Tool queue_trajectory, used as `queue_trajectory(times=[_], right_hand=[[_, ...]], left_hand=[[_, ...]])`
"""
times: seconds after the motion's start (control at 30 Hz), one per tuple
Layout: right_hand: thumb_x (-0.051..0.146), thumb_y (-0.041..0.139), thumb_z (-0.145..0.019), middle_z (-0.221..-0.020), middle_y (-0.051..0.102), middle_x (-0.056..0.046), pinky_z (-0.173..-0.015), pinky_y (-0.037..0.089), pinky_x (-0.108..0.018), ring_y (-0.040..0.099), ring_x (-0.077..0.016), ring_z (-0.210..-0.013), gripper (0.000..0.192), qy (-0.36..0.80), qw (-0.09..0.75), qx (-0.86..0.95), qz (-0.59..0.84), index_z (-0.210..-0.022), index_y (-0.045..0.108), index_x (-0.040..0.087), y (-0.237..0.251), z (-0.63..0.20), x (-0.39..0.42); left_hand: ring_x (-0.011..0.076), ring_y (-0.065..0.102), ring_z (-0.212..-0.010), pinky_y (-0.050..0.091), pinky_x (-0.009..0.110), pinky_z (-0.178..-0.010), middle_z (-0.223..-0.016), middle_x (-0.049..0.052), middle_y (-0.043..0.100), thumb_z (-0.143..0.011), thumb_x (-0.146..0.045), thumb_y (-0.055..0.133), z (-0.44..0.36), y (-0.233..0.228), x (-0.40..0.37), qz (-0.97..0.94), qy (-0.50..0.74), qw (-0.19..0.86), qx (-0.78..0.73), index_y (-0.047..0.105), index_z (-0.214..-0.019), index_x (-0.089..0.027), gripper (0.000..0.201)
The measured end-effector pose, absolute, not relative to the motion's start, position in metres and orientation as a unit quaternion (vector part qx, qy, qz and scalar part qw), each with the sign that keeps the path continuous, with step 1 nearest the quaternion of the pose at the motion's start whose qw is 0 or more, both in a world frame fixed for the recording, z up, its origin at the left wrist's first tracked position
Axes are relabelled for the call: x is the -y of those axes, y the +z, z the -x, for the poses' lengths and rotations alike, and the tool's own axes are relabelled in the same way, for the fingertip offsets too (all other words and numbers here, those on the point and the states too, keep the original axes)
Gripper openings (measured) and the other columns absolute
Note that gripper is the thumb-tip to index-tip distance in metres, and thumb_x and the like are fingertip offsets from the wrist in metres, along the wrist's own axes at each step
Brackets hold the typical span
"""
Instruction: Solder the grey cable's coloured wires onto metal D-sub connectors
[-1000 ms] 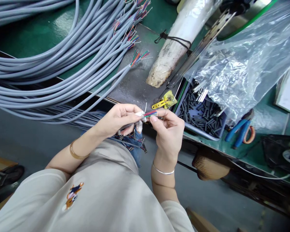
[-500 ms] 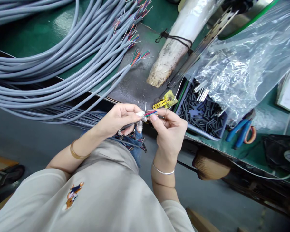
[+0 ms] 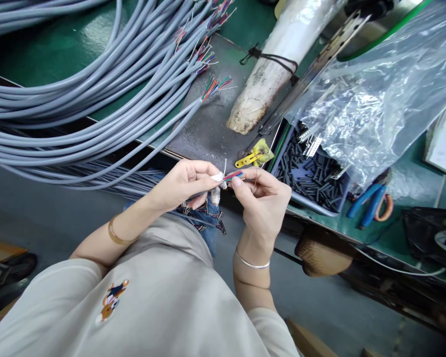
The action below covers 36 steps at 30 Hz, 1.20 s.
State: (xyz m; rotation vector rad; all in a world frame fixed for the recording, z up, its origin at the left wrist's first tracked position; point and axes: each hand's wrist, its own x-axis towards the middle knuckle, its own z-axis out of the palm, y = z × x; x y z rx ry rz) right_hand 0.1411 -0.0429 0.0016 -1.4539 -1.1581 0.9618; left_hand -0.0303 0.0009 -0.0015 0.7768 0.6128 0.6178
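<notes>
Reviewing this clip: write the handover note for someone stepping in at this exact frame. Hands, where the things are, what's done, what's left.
Left hand: pinches the end of a grey cable, just behind its bared coloured wires.
Right hand: fingers closed on those wires, held above the lap at the bench edge.
Nearby: tray of black tubing pieces right of the hands, under a clear plastic bag; blue pliers beyond it; yellow tool on the bench.
Done: this cable's end is stripped, wires exposed.
Left: many grey cables with bared ends lie coiled on the green bench. Whether any tubing is on these wires cannot be told.
</notes>
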Motion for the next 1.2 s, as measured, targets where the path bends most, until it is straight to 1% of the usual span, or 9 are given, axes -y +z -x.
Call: queue_trajectory(times=[0.2,0.33,0.53,0.63,0.73,0.83,0.97,1.1,1.2], right_hand=[[0.026,0.075,-0.08,-0.062,0.05,0.006,-0.046,0.019,-0.023,0.031,-0.0041,-0.048,0.007,0.393,0.493,0.499,0.595,-0.077,0.073,0.02,0.002,-0.144,0.042],[0.027,0.076,-0.08,-0.064,0.054,0.005,-0.045,0.021,-0.022,0.033,-0.005,-0.05,0.008,0.399,0.494,0.501,0.588,-0.077,0.073,0.021,0.0,-0.147,0.043],[0.031,0.077,-0.08,-0.06,0.051,0.006,-0.043,0.024,-0.022,0.035,-0.0066,-0.049,0.01,0.399,0.512,0.484,0.586,-0.078,0.072,0.023,-0.005,-0.143,0.044],[0.031,0.076,-0.082,-0.066,0.057,0.005,-0.043,0.023,-0.023,0.034,-0.006,-0.049,0.009,0.356,0.521,0.506,0.588,-0.08,0.072,0.023,-0.005,-0.139,0.045],[0.028,0.075,-0.083,-0.076,0.065,0.003,-0.044,0.023,-0.024,0.034,-0.0053,-0.049,0.006,0.32,0.533,0.53,0.576,-0.081,0.073,0.023,-0.005,-0.138,0.045],[0.026,0.076,-0.083,-0.077,0.065,0.003,-0.045,0.025,-0.023,0.038,-0.0058,-0.051,0.003,0.331,0.544,0.524,0.566,-0.082,0.074,0.024,-0.006,-0.14,0.045],[0.028,0.077,-0.083,-0.076,0.064,0.001,-0.046,0.03,-0.024,0.049,-0.0086,-0.058,0.005,0.334,0.534,0.527,0.57,-0.082,0.075,0.024,-0.007,-0.144,0.045],[0.025,0.074,-0.085,-0.075,0.066,0.0,-0.046,0.032,-0.025,0.055,-0.0109,-0.061,0.002,0.272,0.521,0.567,0.578,-0.084,0.075,0.024,-0.004,-0.144,0.046],[0.013,0.073,-0.085,-0.081,0.072,0.001,-0.049,0.04,-0.025,0.06,-0.0107,-0.063,0.018,0.152,0.501,0.655,0.546,-0.095,0.077,0.028,-0.001,-0.144,0.05]], left_hand=[[0.003,0.049,-0.036,0.033,0.014,-0.033,-0.063,0.001,0.07,-0.078,-0.055,0.082,0.03,0.0,0.001,-0.392,0.283,0.822,-0.3,0.062,-0.083,-0.012,0.048],[0.0025,0.048,-0.036,0.035,0.014,-0.034,-0.061,-0.001,0.069,-0.076,-0.049,0.086,0.027,0.001,0.002,-0.394,0.298,0.817,-0.298,0.06,-0.08,-0.012,0.045],[0.0027,0.048,-0.036,0.036,0.014,-0.035,-0.063,0.0,0.069,-0.081,-0.05,0.081,0.024,0.001,0.004,-0.383,0.321,0.818,-0.285,0.059,-0.084,-0.013,0.044],[0.0028,0.047,-0.035,0.035,0.014,-0.034,-0.063,-0.001,0.068,-0.082,-0.053,0.08,0.024,0.003,0.006,-0.377,0.328,0.815,-0.295,0.057,-0.084,-0.014,0.045],[0.0024,0.047,-0.036,0.036,0.014,-0.035,-0.063,-0.002,0.068,-0.082,-0.049,0.081,0.024,0.005,0.006,-0.382,0.333,0.807,-0.304,0.057,-0.084,-0.014,0.043],[0.0023,0.048,-0.037,0.036,0.014,-0.036,-0.063,-0.003,0.067,-0.082,-0.041,0.083,0.024,0.005,0.006,-0.393,0.335,0.803,-0.299,0.06,-0.084,-0.013,0.036],[0.002,0.048,-0.038,0.036,0.014,-0.036,-0.061,-0.003,0.066,-0.08,-0.036,0.084,0.023,0.005,0.005,-0.398,0.338,0.8,-0.296,0.061,-0.082,-0.012,0.033],[0.002,0.047,-0.037,0.036,0.014,-0.036,-0.062,-0.003,0.066,-0.079,-0.037,0.085,0.022,0.007,0.004,-0.402,0.33,0.797,-0.307,0.06,-0.081,-0.013,0.035],[0.0024,0.047,-0.036,0.034,0.014,-0.034,-0.061,-0.003,0.065,-0.081,-0.042,0.082,0.022,0.008,0.004,-0.406,0.323,0.795,-0.315,0.058,-0.081,-0.013,0.038]])
